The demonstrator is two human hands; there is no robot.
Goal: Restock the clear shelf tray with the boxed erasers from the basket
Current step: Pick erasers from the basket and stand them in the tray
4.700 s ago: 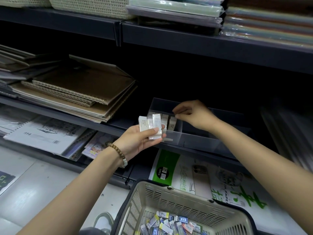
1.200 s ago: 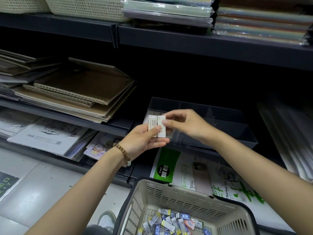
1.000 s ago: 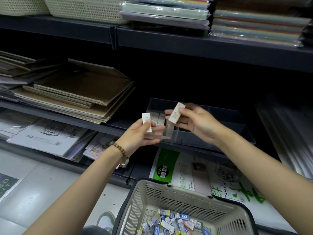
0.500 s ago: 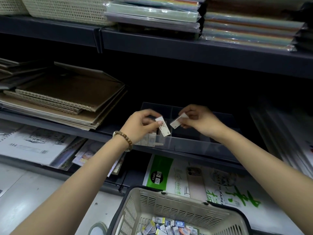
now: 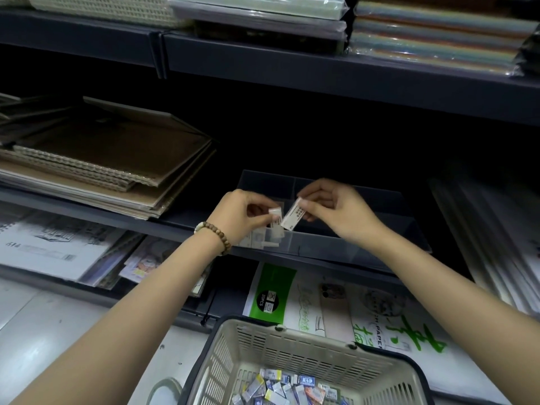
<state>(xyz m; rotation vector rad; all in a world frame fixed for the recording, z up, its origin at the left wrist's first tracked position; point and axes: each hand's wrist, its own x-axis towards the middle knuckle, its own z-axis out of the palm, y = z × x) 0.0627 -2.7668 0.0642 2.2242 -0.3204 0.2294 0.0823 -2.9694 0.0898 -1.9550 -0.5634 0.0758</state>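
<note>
A clear shelf tray point(image 5: 344, 249) with dividers sits on the dark middle shelf. Several white boxed erasers point(image 5: 263, 239) stand in its front left compartment. My left hand point(image 5: 244, 216) hovers over that compartment and pinches a white boxed eraser point(image 5: 275, 216). My right hand point(image 5: 333, 209), just to the right, pinches another white boxed eraser point(image 5: 293, 217), tilted with its printed face toward me. Below, a beige basket point(image 5: 295, 350) holds several loose boxed erasers point(image 5: 287, 388).
Brown spiral sketchbooks point(image 5: 102, 162) are stacked left of the tray. Paper pads point(image 5: 55, 244) and a green-labelled paper pack point(image 5: 271, 290) lie on the lower shelf. The upper shelf point(image 5: 292, 65) overhangs the tray, loaded with wrapped paper packs and woven baskets.
My left hand's stack of erasers has shrunk to one. Both hands have moved up over the tray's left compartment, each pinching a single eraser, and have drawn closer together.
</note>
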